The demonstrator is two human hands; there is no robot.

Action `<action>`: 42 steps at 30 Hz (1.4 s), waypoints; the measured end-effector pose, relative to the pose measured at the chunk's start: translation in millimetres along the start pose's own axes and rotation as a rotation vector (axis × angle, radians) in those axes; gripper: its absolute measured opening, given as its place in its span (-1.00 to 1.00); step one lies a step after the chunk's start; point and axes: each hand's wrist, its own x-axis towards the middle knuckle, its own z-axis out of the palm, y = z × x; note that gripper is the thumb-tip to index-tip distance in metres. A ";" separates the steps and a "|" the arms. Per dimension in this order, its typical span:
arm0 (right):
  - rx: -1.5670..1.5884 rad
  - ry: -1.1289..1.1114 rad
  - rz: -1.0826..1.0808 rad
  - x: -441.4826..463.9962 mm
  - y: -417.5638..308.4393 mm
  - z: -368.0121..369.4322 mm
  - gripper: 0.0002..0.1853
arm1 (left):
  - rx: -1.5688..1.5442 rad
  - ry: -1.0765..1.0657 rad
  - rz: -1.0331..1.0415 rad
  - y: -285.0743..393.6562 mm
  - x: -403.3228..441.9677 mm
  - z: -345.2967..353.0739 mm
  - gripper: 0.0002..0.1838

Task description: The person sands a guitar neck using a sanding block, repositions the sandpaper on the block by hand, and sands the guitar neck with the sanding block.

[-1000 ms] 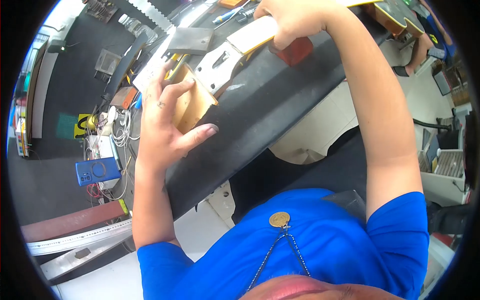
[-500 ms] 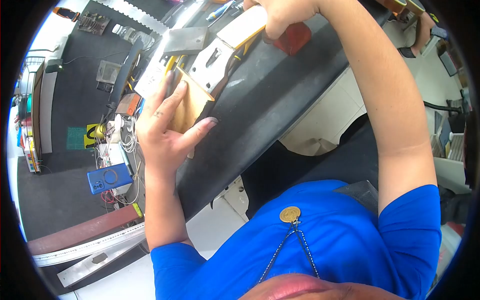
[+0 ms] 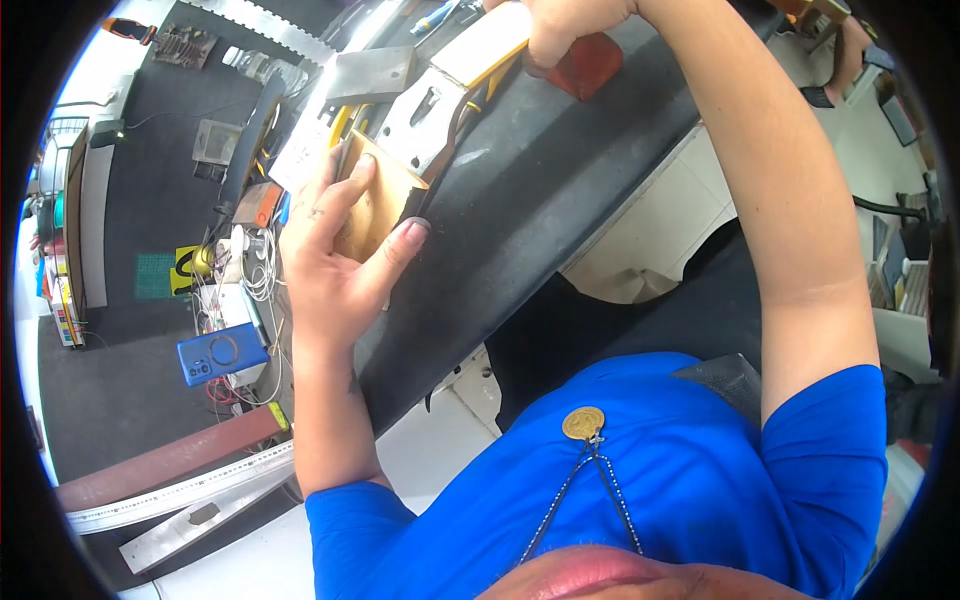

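Note:
A long pale piece with a slotted, holed white section [image 3: 420, 125] and a yellowish-edged end [image 3: 485, 45] lies diagonally across the dark bench. My left hand [image 3: 335, 245] is wrapped across a tan wooden-looking block [image 3: 385, 195] with a dark end, against the near end of that piece. Its fingers lie along one side and its thumb along the other. My right hand [image 3: 575, 25] is closed over the far, yellowish-edged end, its fingertips partly cut off by the top of the view. Just beneath it sits a red block [image 3: 588, 68].
A grey metal block [image 3: 372, 75] lies beside the pale piece. On the bench [image 3: 150, 390] to the left are a blue phone [image 3: 222, 353], tangled cables [image 3: 262, 275], a plastic bottle [image 3: 265, 68] and a long ruler [image 3: 180, 487]. Another person's arm [image 3: 848, 60] shows at upper right.
My left thumb has risen slightly and lies closer along the tan block. My right hand stays at the far end of the pale piece, nearly still.

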 end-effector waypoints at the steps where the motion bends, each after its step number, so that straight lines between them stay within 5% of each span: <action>1: 0.002 -0.001 -0.003 1.0 1.5 0.5 -0.54 | 0.014 -0.001 0.016 -0.1 0.6 0.2 -0.28; 32: 0.008 -0.008 -0.014 1.7 5.5 1.6 -0.53 | 0.123 -0.008 0.052 3.5 3.2 -2.7 -0.15; 38: 0.067 -0.040 -0.033 -3.4 5.6 -4.2 -0.53 | 0.031 0.071 -0.185 18.0 3.8 7.5 -0.22; 42: 0.018 0.006 0.005 -5.0 -2.7 -1.2 -0.54 | -0.028 0.114 -0.101 7.7 0.5 10.3 -0.34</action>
